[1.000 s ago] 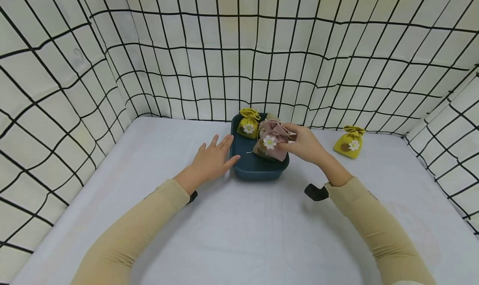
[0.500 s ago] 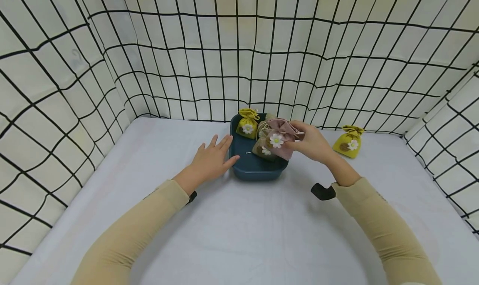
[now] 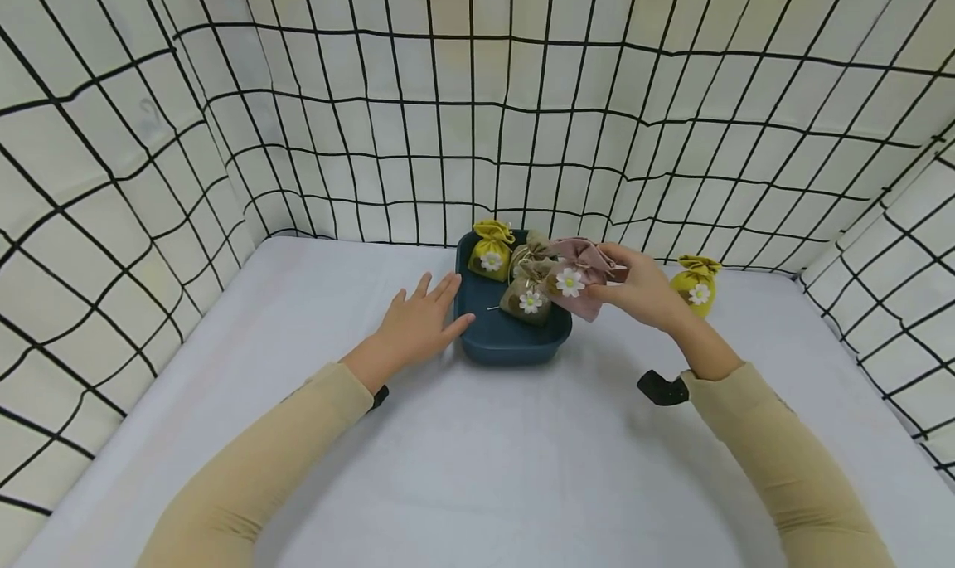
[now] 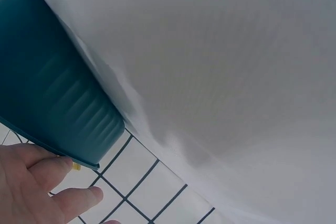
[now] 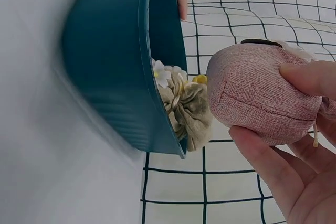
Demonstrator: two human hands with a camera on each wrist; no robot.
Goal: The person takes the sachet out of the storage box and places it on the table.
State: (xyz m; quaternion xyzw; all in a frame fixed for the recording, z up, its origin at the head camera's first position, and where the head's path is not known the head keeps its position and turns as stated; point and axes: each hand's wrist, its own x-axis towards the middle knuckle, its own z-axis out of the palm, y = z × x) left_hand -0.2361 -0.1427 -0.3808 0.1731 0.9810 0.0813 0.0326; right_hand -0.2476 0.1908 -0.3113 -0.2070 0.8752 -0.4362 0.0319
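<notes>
My right hand [image 3: 640, 290] pinches a pink drawstring pouch [image 3: 584, 276] with a white flower, held over the right rim of a dark teal bin [image 3: 515, 354]. In the right wrist view the pink pouch [image 5: 262, 93] hangs above the rim, between thumb and fingers. Inside the bin sit a yellow pouch [image 3: 489, 253] at the back left and brownish-beige pouches [image 3: 526, 296] on the right, partly overlapped by the pink one. My left hand [image 3: 418, 317] has its fingers spread and touches the bin's left rim. In the left wrist view its fingers [image 4: 50, 174] lie along the rim.
Another yellow pouch [image 3: 697, 286] stands on the white table [image 3: 477, 460] to the right, partly behind my right hand. A black grid net [image 3: 418, 112] over white walls encloses the back and sides.
My right hand has moved to the right with the pink pouch, from over the bin's contents to its right rim, uncovering more of the beige pouches. The left hand stays put.
</notes>
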